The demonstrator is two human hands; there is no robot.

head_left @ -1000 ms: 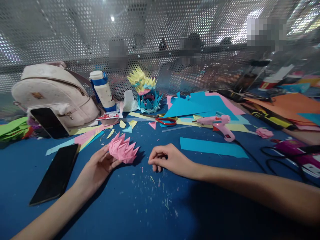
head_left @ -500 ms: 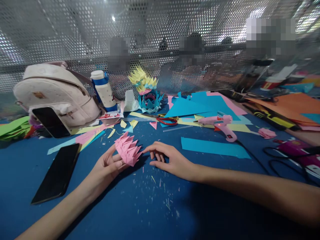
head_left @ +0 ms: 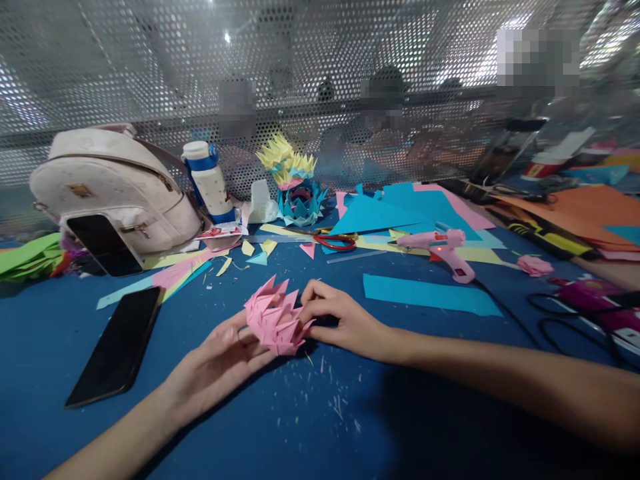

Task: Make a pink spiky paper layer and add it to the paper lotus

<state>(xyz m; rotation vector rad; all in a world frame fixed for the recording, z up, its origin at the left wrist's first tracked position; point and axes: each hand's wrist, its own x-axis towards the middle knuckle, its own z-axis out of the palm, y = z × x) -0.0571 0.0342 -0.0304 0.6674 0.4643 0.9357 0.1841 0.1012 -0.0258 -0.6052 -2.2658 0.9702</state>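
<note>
A pink folded-paper flower [head_left: 275,323] with spiky, layered points is tilted between my two hands above the blue table. My left hand [head_left: 227,350] bears it from the left and below, palm turned up, with fingers reaching under the paper. At its right side, my right hand [head_left: 340,317] has curled fingers gripping the pointed tips. Some of those fingertips are hidden by the folds. Beyond my right hand lies a blue paper strip [head_left: 430,297].
Red-handled scissors [head_left: 337,241] and a pink glue gun [head_left: 445,250] lie among paper scraps. Yellow and blue paper flowers [head_left: 295,180] stand by the mesh screen. A bottle [head_left: 210,183], a white backpack [head_left: 115,187] and a black phone [head_left: 117,347] are on the left.
The pink flower has moved right and slightly nearer, tilting open toward me. My right hand has gone from a pointing finger beside it to gripping its tips. The left thumb has come off the front.
</note>
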